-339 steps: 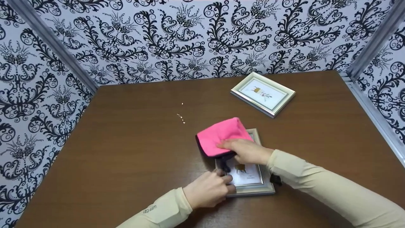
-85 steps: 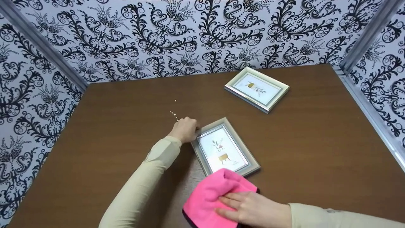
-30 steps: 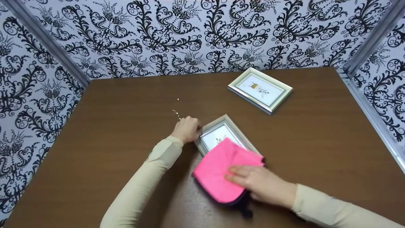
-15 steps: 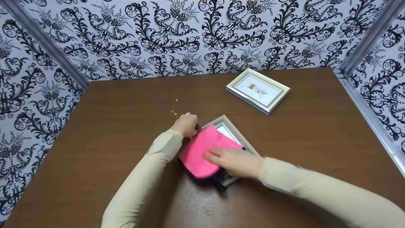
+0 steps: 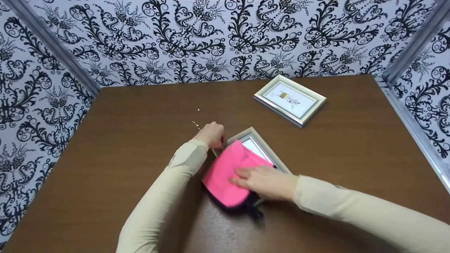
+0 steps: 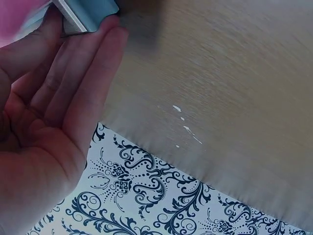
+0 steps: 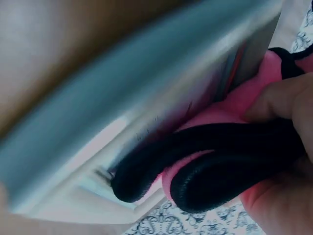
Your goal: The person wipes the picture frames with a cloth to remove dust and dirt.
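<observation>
A picture frame with a pale moulding lies slanted on the brown table, its print largely covered. My left hand grips its far left corner; the left wrist view shows thumb and fingers around the frame corner. My right hand holds a folded pink cloth with black edging over the frame's face. Seen from the right wrist, the fingers pinch the bunched cloth against the glass, and black-edged folds hang beside the thumb.
A second frame, with a chair-and-flower print, lies farther back on the right. Small white flecks mark the table beyond my left hand. Patterned walls enclose the back and sides.
Compared with 11.3 s ago, the frame is turned and my left hand has shifted to its far corner. Over the last second the cloth slid up and left across the frame.
</observation>
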Demonstrator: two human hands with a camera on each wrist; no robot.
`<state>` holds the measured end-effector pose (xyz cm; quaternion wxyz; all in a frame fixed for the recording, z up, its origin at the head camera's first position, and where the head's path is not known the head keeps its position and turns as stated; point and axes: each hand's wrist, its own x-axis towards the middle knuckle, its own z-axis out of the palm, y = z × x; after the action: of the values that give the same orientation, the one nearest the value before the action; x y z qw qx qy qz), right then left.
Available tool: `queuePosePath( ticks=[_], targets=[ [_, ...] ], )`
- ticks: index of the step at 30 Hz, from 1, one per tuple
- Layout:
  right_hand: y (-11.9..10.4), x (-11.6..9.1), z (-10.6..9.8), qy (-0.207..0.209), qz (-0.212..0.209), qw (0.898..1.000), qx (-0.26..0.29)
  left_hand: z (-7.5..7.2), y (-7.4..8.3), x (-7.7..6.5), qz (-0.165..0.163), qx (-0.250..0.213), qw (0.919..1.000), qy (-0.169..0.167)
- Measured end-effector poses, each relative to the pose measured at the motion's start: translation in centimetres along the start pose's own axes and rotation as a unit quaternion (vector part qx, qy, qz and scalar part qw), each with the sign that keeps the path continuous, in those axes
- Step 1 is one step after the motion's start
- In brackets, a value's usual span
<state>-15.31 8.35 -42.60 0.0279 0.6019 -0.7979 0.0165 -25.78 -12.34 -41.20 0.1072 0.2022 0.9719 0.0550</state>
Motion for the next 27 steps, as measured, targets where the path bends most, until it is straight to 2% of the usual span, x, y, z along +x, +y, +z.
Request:
queuePosePath(
  ticks=[4, 8, 12, 15, 21, 24, 27],
  targets=[
    [-1.5, -3.0, -1.3, -0.030, -0.037, 0.999, 0.003, -0.2, -0.1, 0.0, -0.012, -0.010, 0.9998, -0.009],
    [-1.8, -4.1, -2.4, -0.050, -0.067, 0.996, 0.015, -0.4, -0.3, 0.0, -0.009, -0.015, 0.9998, -0.010],
    [-1.1, -3.0, -2.4, -0.062, -0.053, 0.997, 0.004, -0.3, -0.4, -0.2, 0.001, -0.009, 1.0000, 0.001],
    [-0.1, -1.2, -1.6, -0.063, -0.030, 0.997, -0.024, 0.0, -0.3, -0.2, -0.002, 0.001, 0.9999, 0.011],
    [2.0, 2.1, -0.3, -0.048, 0.019, 0.998, -0.022, 0.5, 0.1, -0.1, -0.011, 0.010, 0.9995, 0.029],
    [2.3, 2.5, -0.1, -0.051, 0.021, 0.998, -0.027, 0.7, 0.1, -0.1, -0.014, 0.012, 0.9993, 0.032],
    [1.8, 1.8, -0.3, -0.058, 0.002, 0.998, -0.034, 0.7, 0.0, -0.3, -0.019, 0.009, 0.9994, 0.026]
  ],
)
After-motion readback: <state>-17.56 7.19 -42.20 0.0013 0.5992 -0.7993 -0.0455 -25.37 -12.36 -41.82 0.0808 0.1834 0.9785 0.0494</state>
